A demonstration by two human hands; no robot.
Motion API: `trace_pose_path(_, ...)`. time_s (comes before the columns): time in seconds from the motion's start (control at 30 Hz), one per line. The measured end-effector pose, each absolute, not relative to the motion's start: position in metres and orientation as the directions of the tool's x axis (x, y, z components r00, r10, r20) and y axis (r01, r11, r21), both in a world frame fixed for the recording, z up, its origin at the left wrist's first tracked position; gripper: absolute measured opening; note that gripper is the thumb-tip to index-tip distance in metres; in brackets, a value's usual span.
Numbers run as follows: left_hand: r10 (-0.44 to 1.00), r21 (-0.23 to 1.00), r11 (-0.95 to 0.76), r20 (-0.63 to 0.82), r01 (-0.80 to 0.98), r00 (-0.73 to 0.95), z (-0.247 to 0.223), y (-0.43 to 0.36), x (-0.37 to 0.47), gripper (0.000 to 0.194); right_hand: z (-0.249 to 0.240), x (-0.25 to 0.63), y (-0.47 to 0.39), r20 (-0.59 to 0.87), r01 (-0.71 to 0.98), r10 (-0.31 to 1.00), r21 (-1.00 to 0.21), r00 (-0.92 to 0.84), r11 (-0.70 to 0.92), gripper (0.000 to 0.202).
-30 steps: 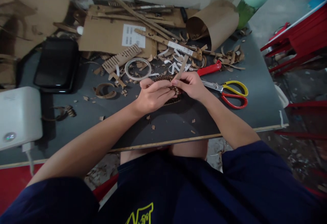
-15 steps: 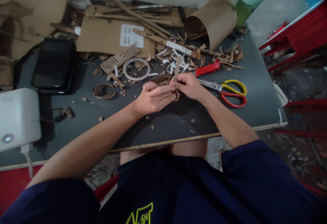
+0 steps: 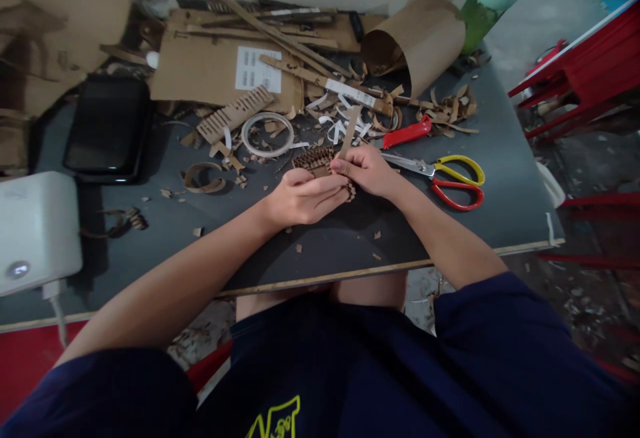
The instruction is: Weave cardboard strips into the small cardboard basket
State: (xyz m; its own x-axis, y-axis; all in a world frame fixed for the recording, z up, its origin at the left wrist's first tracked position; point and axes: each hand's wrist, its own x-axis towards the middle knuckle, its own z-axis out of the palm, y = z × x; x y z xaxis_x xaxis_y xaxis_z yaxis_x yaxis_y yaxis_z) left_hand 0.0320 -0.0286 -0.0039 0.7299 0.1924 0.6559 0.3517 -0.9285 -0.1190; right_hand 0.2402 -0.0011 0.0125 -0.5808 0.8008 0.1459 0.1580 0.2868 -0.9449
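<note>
My left hand (image 3: 305,197) is closed around a brown corrugated cardboard piece (image 3: 315,158) with a ridged, curved surface, held low over the table. Its lower part is hidden behind my fingers. Between thumb and fingers, my right hand (image 3: 367,168) pinches a narrow cardboard strip (image 3: 351,133) that points up and away from me. The fingertips of both hands nearly meet at the right side of the ridged piece. Just right of my right hand lie scissors (image 3: 425,168) with one yellow and one red handle.
Behind the hands are a roll of white tape (image 3: 243,138), a red-handled cutter (image 3: 407,133) and many cardboard scraps. A cardboard tube (image 3: 430,45) lies at the back right. On the left sit a black box (image 3: 107,128) and a white device (image 3: 37,231) with a cable.
My left hand has shifted down slightly, so more of the ridged cardboard piece shows. The strip in my right hand leans a little further right.
</note>
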Motion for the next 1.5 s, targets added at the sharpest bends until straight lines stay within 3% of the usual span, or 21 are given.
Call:
trace_pose_path(0.13, 0.288, -0.013, -0.928, 0.609, 0.372, 0.739, -0.003, -0.027, 0.031, 0.03, 0.011, 0.237, -0.003, 0.14, 0.129, 0.834, -0.961, -0.534, 0.244, 0.06)
trace_pose_path(0.3, 0.161, -0.15, -0.876, 0.804, 0.458, 0.572, 0.004, -0.021, 0.036, 0.002, 0.012, 0.234, -0.006, 0.248, 0.031, 0.932, -0.964, -0.266, 0.265, 0.05)
trace_pose_path(0.37, 0.192, -0.085, -0.861, 0.858, 0.502, 0.476, 0.001, -0.017, 0.038, 0.006, 0.013, 0.234, -0.005, 0.338, 0.049, 0.934, -0.937, -0.113, 0.345, 0.048)
trace_pose_path(0.5, 0.466, 0.186, -0.8, 0.791, 0.57, 0.396, -0.009, -0.01, 0.039, 0.013, 0.013, 0.237, -0.003, 0.423, 0.168, 0.905, -0.897, 0.05, 0.41, 0.047)
trace_pose_path(0.7, 0.728, 0.427, -0.613, 0.632, 0.664, 0.265, -0.008, -0.01, 0.037, 0.025, 0.011, 0.245, -0.002, 0.532, 0.429, 0.846, -0.775, 0.046, 0.464, 0.05)
trace_pose_path(0.83, 0.801, 0.519, -0.543, 0.555, 0.66, 0.223, -0.002, -0.012, 0.037, 0.024, 0.011, 0.255, 0.003, 0.567, 0.785, 0.824, -0.5, -0.022, 0.365, 0.053)
trace_pose_path(0.9, 0.814, 0.543, -0.534, 0.536, 0.648, 0.221, -0.001, -0.013, 0.038, 0.022, 0.013, 0.257, 0.002, 0.54, 0.862, 0.84, -0.396, -0.061, 0.317, 0.052)
trace_pose_path(0.97, 0.819, 0.56, -0.532, 0.532, 0.635, 0.217, -0.001, -0.013, 0.038, 0.021, 0.013, 0.255, 0.0, 0.541, 0.865, 0.837, -0.377, -0.085, 0.331, 0.054)
trace_pose_path(1.07, 0.808, 0.56, -0.541, 0.552, 0.628, 0.205, -0.003, -0.013, 0.037, 0.019, 0.01, 0.255, 0.0, 0.589, 0.792, 0.807, -0.474, -0.041, 0.386, 0.061)
trace_pose_path(1.13, 0.802, 0.556, -0.541, 0.566, 0.631, 0.19, -0.005, -0.012, 0.037, 0.017, 0.006, 0.262, 0.01, 0.611, 0.699, 0.785, -0.605, 0.101, 0.381, 0.063)
trace_pose_path(1.23, 0.801, 0.561, -0.535, 0.575, 0.632, 0.167, -0.009, -0.01, 0.036, 0.017, -0.002, 0.28, 0.035, 0.49, 0.455, 0.832, -0.822, 0.26, 0.342, 0.063)
trace_pose_path(1.4, 0.789, 0.539, -0.532, 0.596, 0.653, 0.151, -0.012, -0.006, 0.037, 0.019, -0.002, 0.281, 0.042, 0.218, 0.133, 0.975, -0.968, 0.039, 0.211, 0.072)
trace_pose_path(1.5, 0.783, 0.526, -0.545, 0.598, 0.652, 0.172, -0.011, -0.005, 0.036, 0.021, 0.005, 0.257, 0.015, 0.135, 0.13, 0.976, -0.979, -0.169, 0.158, 0.065)
